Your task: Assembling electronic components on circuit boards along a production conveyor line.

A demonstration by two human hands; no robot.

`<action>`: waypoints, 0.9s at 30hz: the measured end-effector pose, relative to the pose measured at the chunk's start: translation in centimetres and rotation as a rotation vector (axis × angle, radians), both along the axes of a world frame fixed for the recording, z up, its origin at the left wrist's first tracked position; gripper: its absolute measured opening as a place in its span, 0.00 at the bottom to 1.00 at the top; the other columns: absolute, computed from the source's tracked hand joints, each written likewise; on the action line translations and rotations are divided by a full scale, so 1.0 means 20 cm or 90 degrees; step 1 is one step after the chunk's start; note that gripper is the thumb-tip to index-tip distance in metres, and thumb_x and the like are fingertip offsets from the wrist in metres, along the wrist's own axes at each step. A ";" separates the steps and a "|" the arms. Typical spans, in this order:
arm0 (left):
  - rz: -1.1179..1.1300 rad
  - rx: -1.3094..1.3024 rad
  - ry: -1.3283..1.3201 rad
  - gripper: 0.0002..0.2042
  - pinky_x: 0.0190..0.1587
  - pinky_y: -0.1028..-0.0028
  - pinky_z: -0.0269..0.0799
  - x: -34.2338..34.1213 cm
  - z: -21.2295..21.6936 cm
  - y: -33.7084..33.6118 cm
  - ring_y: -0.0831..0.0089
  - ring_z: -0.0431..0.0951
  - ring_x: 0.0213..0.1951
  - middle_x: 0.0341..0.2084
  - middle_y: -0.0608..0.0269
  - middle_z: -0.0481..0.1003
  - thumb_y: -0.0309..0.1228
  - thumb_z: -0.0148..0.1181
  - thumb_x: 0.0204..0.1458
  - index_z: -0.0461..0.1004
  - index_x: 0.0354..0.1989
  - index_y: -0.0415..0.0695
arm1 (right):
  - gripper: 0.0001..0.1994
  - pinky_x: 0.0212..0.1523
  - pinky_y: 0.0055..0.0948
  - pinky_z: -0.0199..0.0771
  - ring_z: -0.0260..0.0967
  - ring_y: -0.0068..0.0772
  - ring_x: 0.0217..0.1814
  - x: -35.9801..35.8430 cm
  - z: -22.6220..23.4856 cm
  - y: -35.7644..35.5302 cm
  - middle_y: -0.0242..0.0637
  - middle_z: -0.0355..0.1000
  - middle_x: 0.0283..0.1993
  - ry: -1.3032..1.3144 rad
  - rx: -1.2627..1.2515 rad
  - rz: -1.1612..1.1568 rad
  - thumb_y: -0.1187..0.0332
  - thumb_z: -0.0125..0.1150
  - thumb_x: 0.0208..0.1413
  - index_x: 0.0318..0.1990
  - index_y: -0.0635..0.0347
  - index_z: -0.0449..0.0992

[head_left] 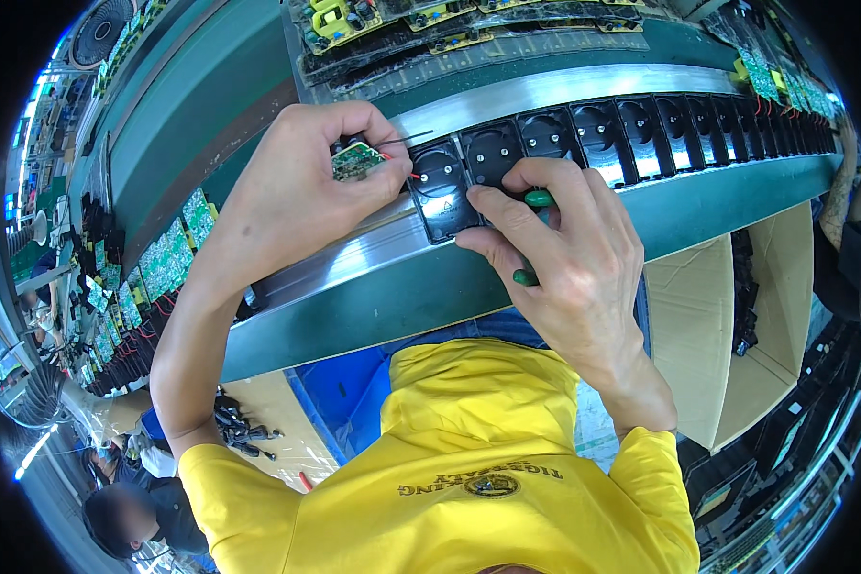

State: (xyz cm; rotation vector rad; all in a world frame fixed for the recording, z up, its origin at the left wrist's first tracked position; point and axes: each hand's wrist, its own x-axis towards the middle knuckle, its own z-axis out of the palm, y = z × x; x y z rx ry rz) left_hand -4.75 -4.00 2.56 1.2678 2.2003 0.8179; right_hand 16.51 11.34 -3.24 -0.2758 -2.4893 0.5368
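Note:
My left hand [306, 182] is closed around a small green circuit board [356, 163], pinched between thumb and fingers. A thin black wire and a short red wire run from the board toward the nearest black plastic case [442, 201], first in a row on a metal rail. My right hand [574, 239] is closed on a tool with green handles [539, 198], tucked in the palm; its working end is hidden. The right thumb and index fingertip are at that case's right edge. Two round metal contacts show inside the case.
More black cases [641, 139] line the rail [354, 258] to the right. Trays of yellow-green circuit boards [440, 43] lie beyond it. Wired boards [167, 258] stand at left. A cardboard box [694, 325] is at lower right. Other people work at the left and far right.

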 end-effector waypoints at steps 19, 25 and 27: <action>-0.137 0.054 0.169 0.04 0.46 0.72 0.76 -0.01 -0.03 -0.05 0.71 0.79 0.40 0.40 0.67 0.84 0.19 0.70 0.61 0.86 0.41 0.40 | 0.16 0.41 0.25 0.68 0.66 0.27 0.39 -0.08 0.28 0.08 0.36 0.76 0.43 0.214 -0.599 0.212 0.62 0.62 0.77 0.62 0.61 0.84; -0.266 0.122 0.390 0.06 0.43 0.69 0.78 -0.07 -0.09 -0.07 0.67 0.81 0.42 0.45 0.72 0.81 0.26 0.69 0.61 0.87 0.44 0.50 | 0.21 0.37 0.26 0.62 0.58 0.25 0.32 -0.46 0.21 0.05 0.31 0.68 0.34 0.402 -0.909 0.261 0.51 0.44 0.84 0.47 0.58 0.76; -0.276 0.145 0.456 0.06 0.43 0.70 0.78 -0.07 -0.12 -0.06 0.68 0.80 0.42 0.46 0.73 0.80 0.27 0.69 0.60 0.86 0.44 0.52 | 0.19 0.38 0.26 0.61 0.58 0.24 0.34 -0.49 0.11 0.07 0.31 0.68 0.36 0.382 -0.931 0.355 0.55 0.44 0.82 0.49 0.57 0.78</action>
